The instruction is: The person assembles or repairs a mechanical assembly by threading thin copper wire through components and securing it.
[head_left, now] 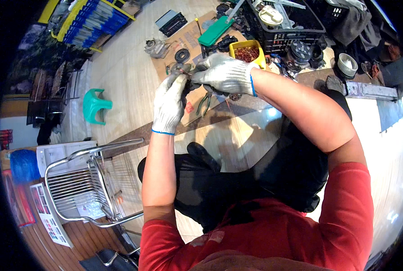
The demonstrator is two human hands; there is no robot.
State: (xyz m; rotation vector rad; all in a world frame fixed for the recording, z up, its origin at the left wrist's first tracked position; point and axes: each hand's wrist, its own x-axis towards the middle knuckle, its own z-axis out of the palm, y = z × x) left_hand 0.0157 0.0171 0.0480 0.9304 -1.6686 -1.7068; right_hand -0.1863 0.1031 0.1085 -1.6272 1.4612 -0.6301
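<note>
My left hand (169,101) and my right hand (226,74) meet above the cardboard, both in white knit gloves with blue cuff edges. Their fingers are closed around something small between them. A thin reddish strand shows there, but the gloves hide most of the piece. Just below the hands lie pliers with green handles (204,105). A yellow container (262,58) full of copper-coloured bits stands right beside my right hand. Beyond my left hand are a black ring (182,55) and a grey metal part (154,49).
A black crate (296,41) with mixed parts stands at the far right, near a white ribbed cylinder (347,65). A green case (217,30) lies on the cardboard (188,40). At left are a green stool (96,107) and a metal chair (77,185).
</note>
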